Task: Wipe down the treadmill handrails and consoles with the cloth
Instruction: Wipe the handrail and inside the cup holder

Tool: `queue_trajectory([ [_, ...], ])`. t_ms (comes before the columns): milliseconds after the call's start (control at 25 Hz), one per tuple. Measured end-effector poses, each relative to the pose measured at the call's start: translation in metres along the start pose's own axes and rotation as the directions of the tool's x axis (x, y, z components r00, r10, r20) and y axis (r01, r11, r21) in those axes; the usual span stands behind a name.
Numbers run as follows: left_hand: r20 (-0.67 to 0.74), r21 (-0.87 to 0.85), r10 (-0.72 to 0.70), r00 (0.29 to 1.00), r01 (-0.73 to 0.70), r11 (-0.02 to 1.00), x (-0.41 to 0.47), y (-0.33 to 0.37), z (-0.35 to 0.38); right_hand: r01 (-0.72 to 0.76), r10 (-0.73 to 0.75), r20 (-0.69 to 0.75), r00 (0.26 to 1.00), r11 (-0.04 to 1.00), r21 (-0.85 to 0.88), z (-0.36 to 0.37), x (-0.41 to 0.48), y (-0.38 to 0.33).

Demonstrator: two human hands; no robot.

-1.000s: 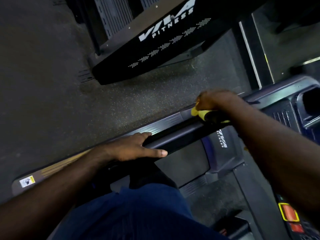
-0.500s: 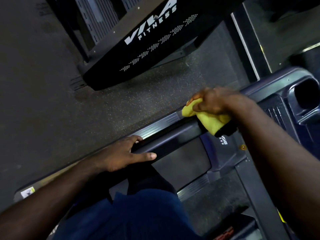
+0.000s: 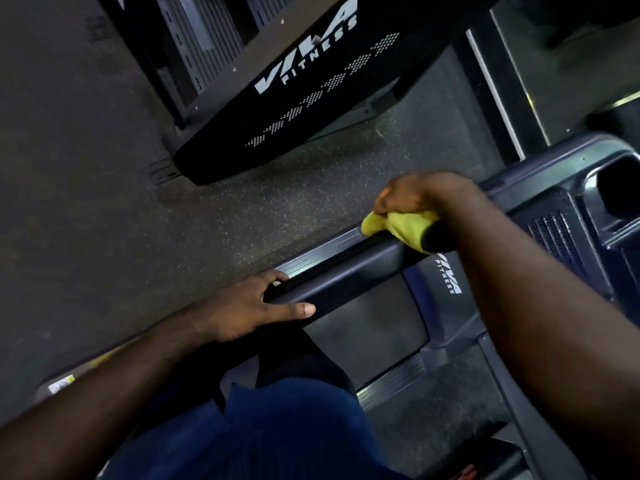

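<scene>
Cloth on the rail

Yellow cloth [image 3: 405, 226] wrapped over the dark handrail [image 3: 349, 271], near the end by the console [image 3: 568, 216]. Right hand [image 3: 412, 195] closed tight on the cloth, fingers curled down around it and the rail, knuckles up. Left hand [image 3: 256, 306] lower down on the same rail, well apart from the cloth. Left fingers bent over the far side of the rail, thumb flat along the near side, a loose hold with nothing else in it. Both arms bare. Blue clothing [image 3: 277, 431] at the bottom, close to the camera. Treadmill belt [image 3: 370, 323] just under the rail, dark and flat. White "VIVA FITNESS" letters on the post [image 3: 446, 275] below the right arm. Cup holder [image 3: 620, 188] in the console on the far right, dark inside. Speckled floor [image 3: 242, 209] past the rail. Another black machine [image 3: 294, 98] further off on that floor, same white letters on its side
</scene>
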State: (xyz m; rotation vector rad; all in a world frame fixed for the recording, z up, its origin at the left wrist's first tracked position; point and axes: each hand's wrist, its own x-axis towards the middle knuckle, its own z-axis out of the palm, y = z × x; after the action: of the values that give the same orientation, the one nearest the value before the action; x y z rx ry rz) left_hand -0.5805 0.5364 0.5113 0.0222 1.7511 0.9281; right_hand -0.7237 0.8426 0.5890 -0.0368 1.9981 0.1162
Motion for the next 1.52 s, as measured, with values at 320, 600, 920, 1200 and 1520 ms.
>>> queue_trajectory([
  [320,0.038,0.047,0.045,0.998,-0.047,0.998,-0.006,0.004,-0.003,-0.156,0.158,-0.193,0.968,0.987,0.029,0.017,-0.042,-0.003],
  [600,0.099,0.140,0.020,0.995,-0.034,0.990,-0.064,-0.050,-0.026,-0.077,-0.015,-0.410,0.912,0.975,-0.209,0.077,-0.054,-0.181],
  [920,-0.048,0.221,0.205,0.978,-0.190,0.957,-0.132,-0.116,-0.052,-0.204,0.294,-0.640,0.710,0.956,0.212,0.113,-0.105,-0.189],
  [1200,-0.581,0.055,0.243,0.777,-0.260,0.964,-0.142,-0.132,-0.074,0.360,-0.048,-0.885,0.463,0.923,0.138,0.224,-0.126,-0.335],
  [1520,-0.492,-0.170,0.201,0.847,-0.320,0.932,-0.125,-0.102,-0.050,0.296,0.507,-0.795,0.334,0.744,0.599,0.224,-0.102,-0.305],
])
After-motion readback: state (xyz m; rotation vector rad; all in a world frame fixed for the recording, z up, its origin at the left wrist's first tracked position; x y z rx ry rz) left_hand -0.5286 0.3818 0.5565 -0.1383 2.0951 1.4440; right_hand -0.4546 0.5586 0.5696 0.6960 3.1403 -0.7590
